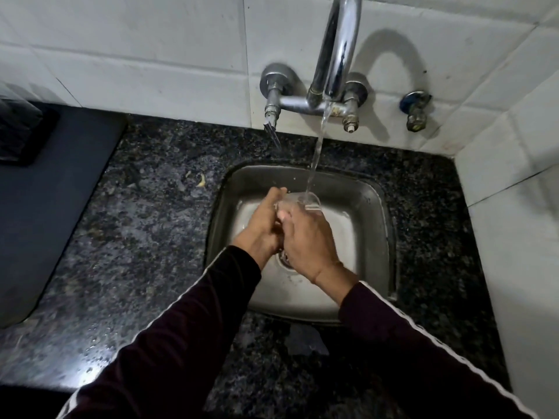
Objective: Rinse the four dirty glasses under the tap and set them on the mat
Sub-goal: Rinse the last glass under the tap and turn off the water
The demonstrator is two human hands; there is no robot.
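Note:
A clear glass [305, 201] is held over the steel sink [367, 234], its mouth under the stream of water [316, 152] that runs from the chrome tap [338, 46]. My right hand [308, 243] wraps the glass from the near side. My left hand [266, 222] grips it from the left, fingers up at its rim. Most of the glass is hidden by my hands. A dark mat [51, 201] lies on the counter at the left. No other glass is in view.
The speckled dark granite counter [157, 237] surrounds the sink, with small food scraps [201, 180] near the mat. A dark folded cloth [21, 131] sits at the mat's far left corner. White tiled walls [511, 207] close in behind and on the right.

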